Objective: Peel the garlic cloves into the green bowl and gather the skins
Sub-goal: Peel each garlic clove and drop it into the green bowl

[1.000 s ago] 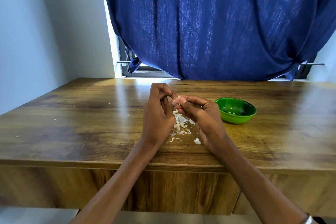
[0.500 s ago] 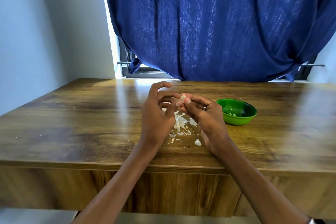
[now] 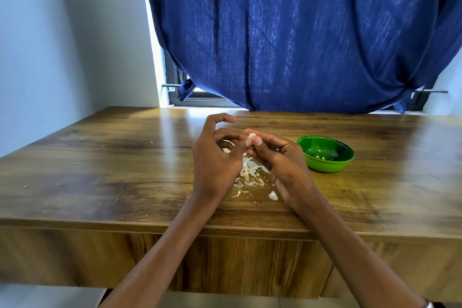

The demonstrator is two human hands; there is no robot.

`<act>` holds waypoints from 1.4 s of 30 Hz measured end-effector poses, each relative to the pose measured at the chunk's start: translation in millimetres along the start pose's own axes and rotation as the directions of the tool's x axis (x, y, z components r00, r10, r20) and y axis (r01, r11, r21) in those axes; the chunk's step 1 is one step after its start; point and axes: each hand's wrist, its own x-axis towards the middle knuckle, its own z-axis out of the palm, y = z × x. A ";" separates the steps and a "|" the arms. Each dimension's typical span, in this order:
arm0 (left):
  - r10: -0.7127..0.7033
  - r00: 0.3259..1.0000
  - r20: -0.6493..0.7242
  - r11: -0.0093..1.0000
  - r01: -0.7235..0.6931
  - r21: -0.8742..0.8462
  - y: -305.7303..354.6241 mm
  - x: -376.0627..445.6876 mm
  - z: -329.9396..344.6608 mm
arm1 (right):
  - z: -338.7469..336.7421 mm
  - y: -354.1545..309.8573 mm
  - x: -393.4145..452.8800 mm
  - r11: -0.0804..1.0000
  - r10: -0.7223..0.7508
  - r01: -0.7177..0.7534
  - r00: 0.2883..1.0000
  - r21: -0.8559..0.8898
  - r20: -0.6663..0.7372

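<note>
Garlic clove, small, pale and partly skinned, pinched between thumb and fingertips of the right hand, held above the table near the middle of the view.

Largest first: dark blue fabric curtain, hanging across the window at 12 o'clock, lower corners gathered up at 10 and 2 o'clock. Pale grey wall at 9 to 11 o'clock. Brown wood-grain table below, spanning the whole width, near edge toward 6 o'clock, glare from the window on its far part.

Both forearms reaching in from 6 o'clock, meeting over the table centre. Left hand just at 9 o'clock of the clove, fingers curled, thumb tip close against the clove beside the right thumb, index finger lifted and arched toward 12 o'clock; cannot tell whether the left thumb and fingers actually pinch the clove or a bit of skin. Dark ring on a right-hand finger.

Round green plastic bowl standing on the table at 3 o'clock of the hands, just beside the right knuckles, a few small pale pieces on its bottom.

Heap of thin white papery garlic skins lying on the table directly under and between the hands, toward 6 o'clock of the clove, with one loose flake at its 5 o'clock edge and more bits under the left fingers. Tiny specks scattered on the wood at 9 o'clock.
</note>
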 end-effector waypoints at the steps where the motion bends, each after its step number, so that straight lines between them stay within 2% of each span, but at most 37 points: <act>1: 0.017 1.000 0.003 1.000 -0.017 0.003 0.1 -0.4 0.3 | -0.2 -0.1 0.2 1.000 0.003 -0.003 1.000 -0.003 -0.003; 12: 0.059 0.995 0.076 0.998 -0.059 0.002 -1.9 -1.0 2.8 | -1.1 1.5 2.6 1.000 -0.002 0.002 0.999 -0.005 -0.046; 24: 0.004 0.988 0.154 0.998 0.007 -0.070 -4.4 -0.4 4.6 | -0.2 0.6 1.0 0.999 -0.025 0.023 0.998 -0.032 -0.065; 30: -0.007 0.995 0.100 0.998 0.012 -0.058 -6.5 1.3 2.2 | 0.1 0.5 0.0 1.000 0.003 -0.003 0.999 0.017 -0.046; 37: -0.096 0.993 0.073 0.992 0.101 -0.069 -3.8 1.7 1.3 | -1.8 0.7 0.5 1.000 -0.018 0.018 0.999 -0.010 -0.030; 42: -0.181 0.976 0.123 0.974 0.195 -0.119 -6.5 3.9 -0.2 | -2.0 2.7 2.4 1.000 -0.013 0.013 0.999 -0.010 -0.031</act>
